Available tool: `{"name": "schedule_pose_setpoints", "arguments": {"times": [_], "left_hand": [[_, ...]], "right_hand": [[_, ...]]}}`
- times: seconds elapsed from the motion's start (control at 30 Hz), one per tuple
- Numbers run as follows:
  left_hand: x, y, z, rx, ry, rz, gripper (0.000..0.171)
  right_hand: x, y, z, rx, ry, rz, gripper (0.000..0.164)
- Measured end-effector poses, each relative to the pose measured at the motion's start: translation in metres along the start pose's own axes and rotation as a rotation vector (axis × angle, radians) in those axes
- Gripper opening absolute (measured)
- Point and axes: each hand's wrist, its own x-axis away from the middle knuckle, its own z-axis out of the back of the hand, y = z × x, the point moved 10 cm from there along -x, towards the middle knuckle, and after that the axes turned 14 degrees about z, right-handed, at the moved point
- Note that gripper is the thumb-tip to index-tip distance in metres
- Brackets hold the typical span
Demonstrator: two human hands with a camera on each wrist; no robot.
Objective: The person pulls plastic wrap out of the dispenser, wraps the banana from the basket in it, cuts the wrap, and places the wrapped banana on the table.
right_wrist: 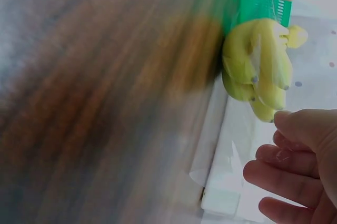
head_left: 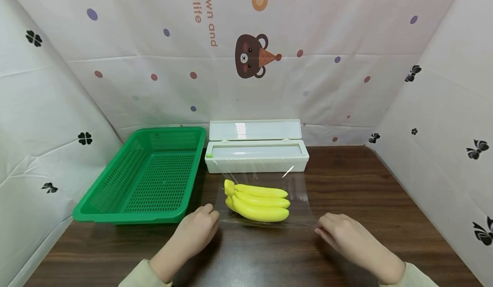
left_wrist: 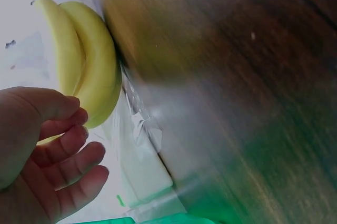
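Note:
A bunch of yellow bananas lies on the table between the two hands, stem end to the left. Clear plastic wrap stretches from the slot of a white wrap dispenser toward me and overlaps the bananas in the head view. My left hand pinches the near left corner of the wrap between thumb and index finger, other fingers loosely bent. At the near right corner, my right hand pinches the wrap the same way. In the right wrist view, the bananas show past the right thumb.
A green plastic basket stands left of the dispenser, close to the left hand. The dispenser's lid is raised at the back, near the patterned cloth wall. Dark wooden tabletop extends to the right.

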Motion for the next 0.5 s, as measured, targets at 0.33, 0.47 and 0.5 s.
{"name": "schedule_pose_setpoints", "arguments": {"times": [0.33,0.47,0.5], "left_hand": [[-0.005,-0.005,0.003,-0.01,0.047,0.033,0.014],[-0.008,-0.006,0.002,-0.01,0.045,0.05,0.013],[-0.008,-0.006,0.003,-0.01,0.051,0.051,0.013]], "right_hand": [[-0.004,0.018,0.0,0.041,-0.027,-0.092,0.016],[-0.005,0.025,-0.001,0.039,-0.047,-0.135,0.015],[-0.006,0.026,-0.001,0.04,-0.048,-0.143,0.016]]}}
